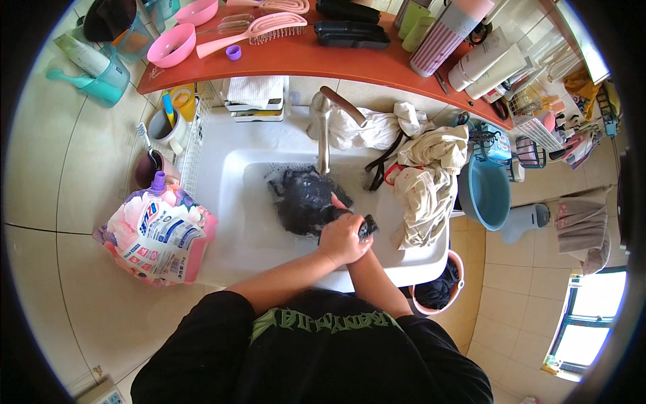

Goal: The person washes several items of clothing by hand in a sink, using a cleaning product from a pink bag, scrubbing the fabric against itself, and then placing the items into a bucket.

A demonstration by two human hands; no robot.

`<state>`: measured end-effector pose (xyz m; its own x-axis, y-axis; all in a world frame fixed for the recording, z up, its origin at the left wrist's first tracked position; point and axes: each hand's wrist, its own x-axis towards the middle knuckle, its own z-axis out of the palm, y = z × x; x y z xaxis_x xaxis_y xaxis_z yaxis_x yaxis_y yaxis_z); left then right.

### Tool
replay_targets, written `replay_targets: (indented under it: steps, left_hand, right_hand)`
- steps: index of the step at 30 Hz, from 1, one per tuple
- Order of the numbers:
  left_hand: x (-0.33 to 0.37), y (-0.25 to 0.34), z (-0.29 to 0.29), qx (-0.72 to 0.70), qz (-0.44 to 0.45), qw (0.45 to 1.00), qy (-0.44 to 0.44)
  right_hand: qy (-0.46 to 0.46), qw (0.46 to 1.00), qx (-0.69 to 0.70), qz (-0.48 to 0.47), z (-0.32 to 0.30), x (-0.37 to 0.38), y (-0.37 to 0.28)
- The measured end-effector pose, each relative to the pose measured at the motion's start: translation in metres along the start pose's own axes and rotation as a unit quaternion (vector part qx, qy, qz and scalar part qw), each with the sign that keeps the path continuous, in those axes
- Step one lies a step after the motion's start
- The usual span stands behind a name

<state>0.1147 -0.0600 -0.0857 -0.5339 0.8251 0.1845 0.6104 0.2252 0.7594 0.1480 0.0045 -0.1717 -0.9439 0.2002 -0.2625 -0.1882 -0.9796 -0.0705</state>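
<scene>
A soaked black cloth (301, 202) lies bunched in cloudy, sudsy water in the white sink (232, 249). My left hand (343, 239) is closed around a gathered part of it, and a dark end pokes out on the right of the fist. Crossing beneath, my right hand (338, 203) is mostly hidden by the left one; a few of its fingers show pressed against the cloth. Above the black cloth hangs the spout of the tap (323, 138).
Cream-coloured clothes (431, 182) are heaped on the sink's right rim, with a dark strap (385, 160) beside them. A pink detergent pouch (158, 232) stands at left. Behind runs a red shelf (282, 57) with brushes and bottles. A blue basin (488, 195) and a bucket (457, 277) are at right.
</scene>
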Motion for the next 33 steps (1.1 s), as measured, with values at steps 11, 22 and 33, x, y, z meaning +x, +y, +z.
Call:
replay_targets:
  steps: [11,22,33]
  left_hand:
    - [-0.012,-0.164,-0.044,0.185,-0.236,0.949,0.101]
    - [-0.017,-0.147,-0.022,-0.031,-0.479,0.877,-0.015]
    - [-0.021,-0.005,-0.023,-0.13,-0.003,0.991,-0.038]
  right_hand:
    - [0.313,0.872,-0.36,-0.111,0.042,-0.007,-0.032]
    - [0.41,0.873,-0.163,0.205,0.028,0.015,0.017]
    - [0.082,0.956,0.211,0.187,0.003,0.031,-0.011]
